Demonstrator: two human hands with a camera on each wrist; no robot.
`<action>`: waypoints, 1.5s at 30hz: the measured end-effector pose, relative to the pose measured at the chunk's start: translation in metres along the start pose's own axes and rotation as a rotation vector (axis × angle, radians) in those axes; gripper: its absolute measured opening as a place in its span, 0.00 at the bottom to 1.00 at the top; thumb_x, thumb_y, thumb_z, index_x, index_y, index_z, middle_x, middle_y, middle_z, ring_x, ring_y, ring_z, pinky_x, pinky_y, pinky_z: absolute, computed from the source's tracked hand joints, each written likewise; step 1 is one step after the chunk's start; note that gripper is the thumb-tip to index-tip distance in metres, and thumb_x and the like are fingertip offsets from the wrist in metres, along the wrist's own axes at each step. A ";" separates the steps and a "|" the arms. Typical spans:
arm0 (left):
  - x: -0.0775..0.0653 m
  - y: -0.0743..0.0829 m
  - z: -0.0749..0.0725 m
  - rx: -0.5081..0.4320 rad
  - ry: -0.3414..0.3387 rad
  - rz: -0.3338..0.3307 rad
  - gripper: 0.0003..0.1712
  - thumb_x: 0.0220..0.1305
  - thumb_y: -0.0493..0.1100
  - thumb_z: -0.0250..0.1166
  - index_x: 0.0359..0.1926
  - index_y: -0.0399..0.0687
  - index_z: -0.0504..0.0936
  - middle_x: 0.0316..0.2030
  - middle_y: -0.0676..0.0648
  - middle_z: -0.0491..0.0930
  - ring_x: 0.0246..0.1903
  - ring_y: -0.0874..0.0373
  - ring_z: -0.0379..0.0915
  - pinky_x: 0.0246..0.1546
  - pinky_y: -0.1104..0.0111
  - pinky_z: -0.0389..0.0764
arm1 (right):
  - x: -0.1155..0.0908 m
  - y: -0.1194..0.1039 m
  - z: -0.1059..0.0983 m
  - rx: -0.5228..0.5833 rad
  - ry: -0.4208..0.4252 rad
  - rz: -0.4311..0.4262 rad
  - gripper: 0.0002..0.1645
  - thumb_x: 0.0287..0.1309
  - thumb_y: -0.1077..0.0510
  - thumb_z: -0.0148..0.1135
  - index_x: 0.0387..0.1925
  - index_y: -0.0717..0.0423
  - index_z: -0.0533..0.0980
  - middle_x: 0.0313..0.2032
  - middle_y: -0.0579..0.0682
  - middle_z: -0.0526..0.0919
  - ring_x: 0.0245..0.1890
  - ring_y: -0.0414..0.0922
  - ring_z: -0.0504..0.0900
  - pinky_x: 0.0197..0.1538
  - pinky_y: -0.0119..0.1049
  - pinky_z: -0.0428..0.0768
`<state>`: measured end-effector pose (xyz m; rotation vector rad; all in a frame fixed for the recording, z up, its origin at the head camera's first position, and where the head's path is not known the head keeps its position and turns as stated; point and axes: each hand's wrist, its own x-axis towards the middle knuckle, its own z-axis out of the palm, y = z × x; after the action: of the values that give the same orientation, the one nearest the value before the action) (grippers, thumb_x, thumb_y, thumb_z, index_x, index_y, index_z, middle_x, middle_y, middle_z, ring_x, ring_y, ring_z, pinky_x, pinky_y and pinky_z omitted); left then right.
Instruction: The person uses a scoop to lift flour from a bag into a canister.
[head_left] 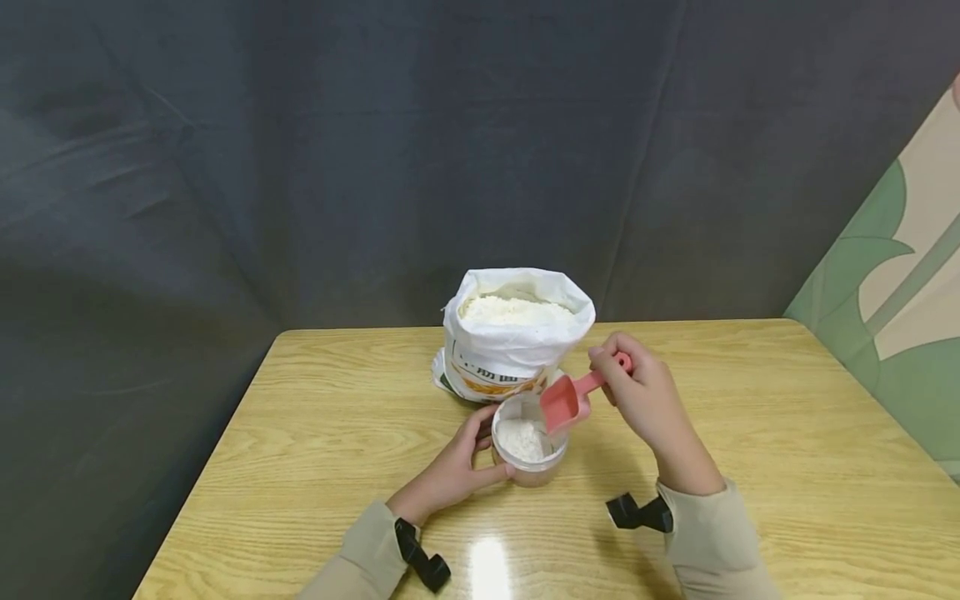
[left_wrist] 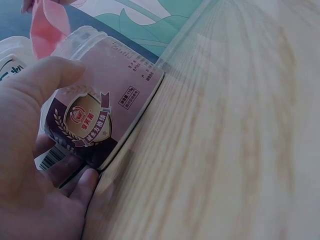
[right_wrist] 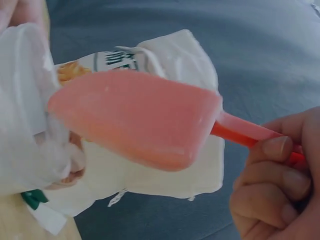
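A dark cloth fills the space behind the table, and a leafy green-and-beige surface slopes down at the right. The wood-grain table spreads out before me. Near its back edge stands the white sack, mouth open, with pale powder inside. The clear-walled jar stands upright on the table just in front of the sack. My left hand is curled round the jar's left side, thumb on the near wall. My right hand grips the pink scoop by its handle, whose holed end pokes out past my fingers. The scoop's bowl tilts down to the left over the jar's right rim; I cannot tell whether they touch. Inside the jar lies a white heap. Smallest is the shield emblem on the jar's label.
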<state>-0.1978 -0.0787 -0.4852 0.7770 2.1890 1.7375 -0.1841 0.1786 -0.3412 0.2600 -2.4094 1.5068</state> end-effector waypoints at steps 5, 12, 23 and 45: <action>-0.001 0.001 -0.002 0.003 -0.005 0.005 0.48 0.66 0.41 0.71 0.78 0.51 0.52 0.74 0.44 0.58 0.72 0.49 0.57 0.72 0.58 0.64 | -0.002 -0.005 -0.006 0.236 0.060 -0.005 0.16 0.74 0.60 0.55 0.27 0.62 0.71 0.12 0.48 0.66 0.11 0.39 0.61 0.12 0.34 0.58; -0.002 0.000 -0.001 0.003 -0.007 -0.009 0.48 0.65 0.43 0.72 0.77 0.54 0.53 0.74 0.49 0.58 0.72 0.54 0.58 0.72 0.63 0.64 | -0.005 -0.014 -0.014 0.621 0.133 -0.057 0.17 0.74 0.66 0.51 0.25 0.58 0.73 0.11 0.47 0.65 0.10 0.42 0.56 0.15 0.41 0.45; -0.001 0.000 -0.001 -0.012 0.005 -0.013 0.48 0.65 0.41 0.72 0.77 0.50 0.53 0.73 0.45 0.59 0.72 0.51 0.58 0.72 0.59 0.65 | 0.009 -0.038 -0.031 0.834 0.285 -0.166 0.16 0.73 0.66 0.53 0.25 0.63 0.73 0.12 0.50 0.68 0.11 0.44 0.55 0.15 0.39 0.43; -0.001 -0.002 -0.001 -0.003 0.011 -0.026 0.47 0.65 0.44 0.72 0.77 0.52 0.54 0.73 0.47 0.60 0.72 0.52 0.58 0.71 0.62 0.66 | 0.065 -0.041 -0.018 0.069 0.365 -0.095 0.16 0.75 0.52 0.52 0.30 0.55 0.70 0.17 0.46 0.71 0.13 0.41 0.65 0.15 0.29 0.62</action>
<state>-0.1982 -0.0801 -0.4865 0.7368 2.1938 1.7363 -0.2308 0.1769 -0.2777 0.0998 -2.0354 1.4526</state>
